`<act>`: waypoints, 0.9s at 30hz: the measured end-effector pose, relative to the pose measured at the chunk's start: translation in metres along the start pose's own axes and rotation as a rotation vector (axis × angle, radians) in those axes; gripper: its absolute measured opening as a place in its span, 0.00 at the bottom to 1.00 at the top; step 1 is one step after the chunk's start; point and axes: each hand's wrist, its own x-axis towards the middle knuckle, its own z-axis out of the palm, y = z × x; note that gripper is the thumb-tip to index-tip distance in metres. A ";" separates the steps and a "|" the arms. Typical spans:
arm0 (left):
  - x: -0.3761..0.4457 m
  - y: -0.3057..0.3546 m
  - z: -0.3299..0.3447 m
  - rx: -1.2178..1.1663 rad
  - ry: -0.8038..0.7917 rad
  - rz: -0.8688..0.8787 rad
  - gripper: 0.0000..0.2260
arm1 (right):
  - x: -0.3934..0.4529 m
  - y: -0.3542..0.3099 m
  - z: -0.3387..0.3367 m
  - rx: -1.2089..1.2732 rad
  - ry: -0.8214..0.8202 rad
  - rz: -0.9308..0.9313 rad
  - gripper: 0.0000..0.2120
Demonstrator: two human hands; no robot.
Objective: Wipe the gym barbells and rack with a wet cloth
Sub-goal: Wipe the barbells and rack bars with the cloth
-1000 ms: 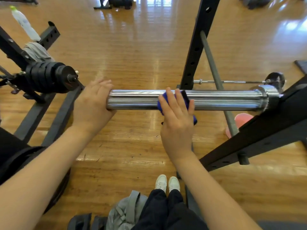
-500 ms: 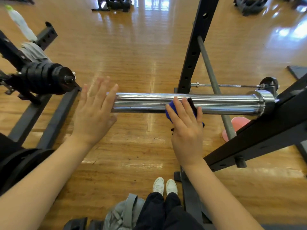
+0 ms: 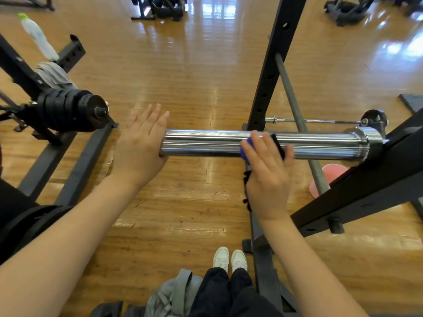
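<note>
The chrome barbell sleeve lies level across the middle of the view, its collar end resting at the black rack on the right and its free end pointing left. The left hand reaches out on a straight forearm and lays its palm flat against that free end, fingers straight, close together and pointing away from the body past the sleeve's tip; it grips nothing. The right hand comes in from below the sleeve, near its middle, wrist bent slightly upward, fingers spread and only gently bent as they press a blue cloth against the near side of the chrome. The cloth's dark edge hangs below the sleeve along the heel of this hand. Directly beneath the sleeve, on the wooden floor, stand the person's white shoes.
</note>
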 end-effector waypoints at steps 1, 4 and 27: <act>0.001 0.000 -0.002 0.000 -0.034 -0.005 0.33 | 0.002 0.006 -0.004 -0.031 0.019 0.042 0.20; 0.005 0.000 -0.006 0.016 -0.129 -0.013 0.36 | 0.013 0.004 -0.003 -0.039 0.065 0.250 0.21; 0.036 -0.001 -0.036 -0.060 -0.602 -0.066 0.49 | -0.009 -0.008 0.004 0.064 -0.069 -0.028 0.20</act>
